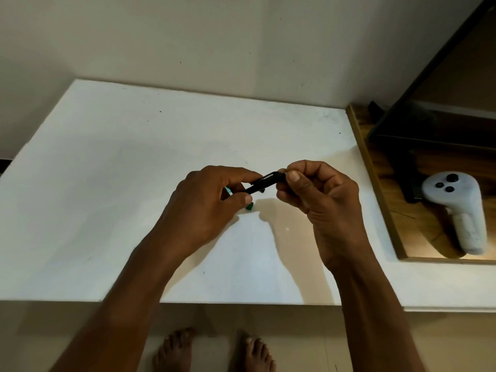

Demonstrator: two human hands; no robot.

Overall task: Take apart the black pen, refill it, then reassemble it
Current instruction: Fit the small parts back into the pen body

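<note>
Nearest you, on your side of the black pen [264, 182], your own bare feet [214, 350] stand on the floor below the white table [107, 210]. Above that table you hold the pen in the air with both hands. Your left hand [206, 202] has thumb and fingers closed around the pen's left end, and a green piece [249, 207] shows just under that thumb, below the pen; whether it is a pen part or the refill's end is hard to tell, since your hand hides most of it. Your right hand [319, 194] pinches the pen's right end between thumb and curled fingers.

The barrel looks whole between your hands, with no gap visible, so I judge you are at the pulling or twisting stage; refilling and reassembly seem still ahead, though no loose part lies on the table to confirm it.

Right of the pen and further off, a white controller [453, 210] rests on a wooden tray [381, 183].
</note>
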